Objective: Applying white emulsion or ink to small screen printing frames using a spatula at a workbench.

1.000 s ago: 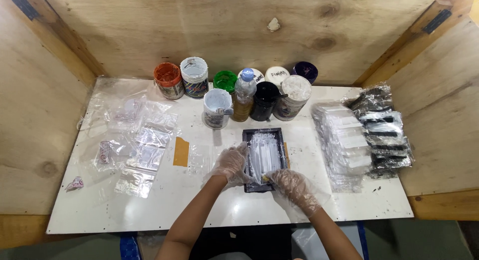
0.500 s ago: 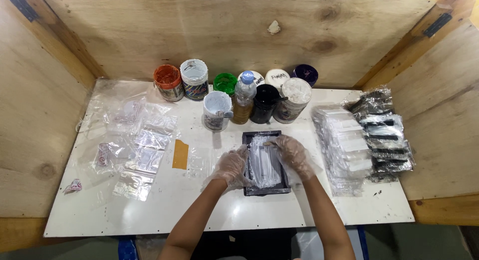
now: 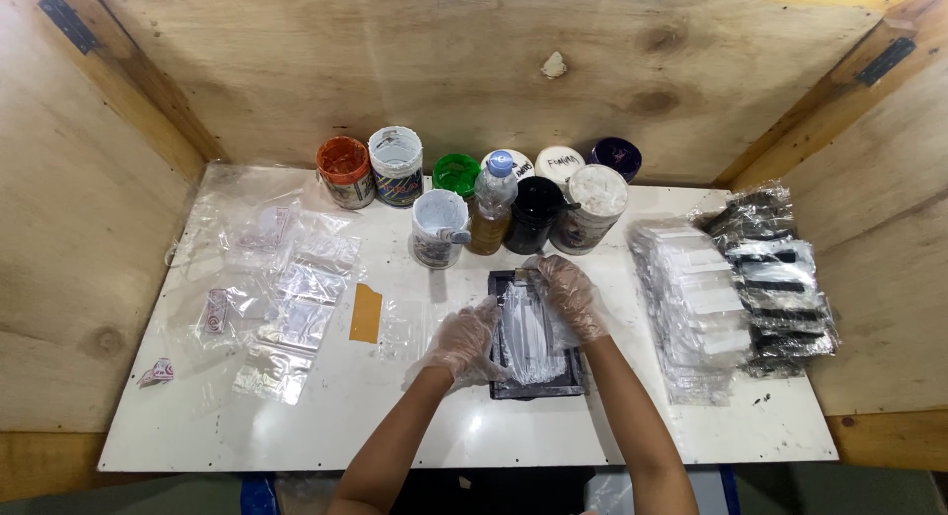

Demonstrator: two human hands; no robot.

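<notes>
Glossy clear plastic gloves [image 3: 464,339], matt white tabletop [image 3: 395,416], rough plywood walls [image 3: 444,61].

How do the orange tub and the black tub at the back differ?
The orange tub stands at the far left of the row, the black tub near the middle. The orange one is wider and squatter, the black one narrower and taller. Both stand upright on the white table.

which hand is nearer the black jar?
Right. The right hand sits just below the black jar; the left hand is lower and farther left, at the tray.
</notes>
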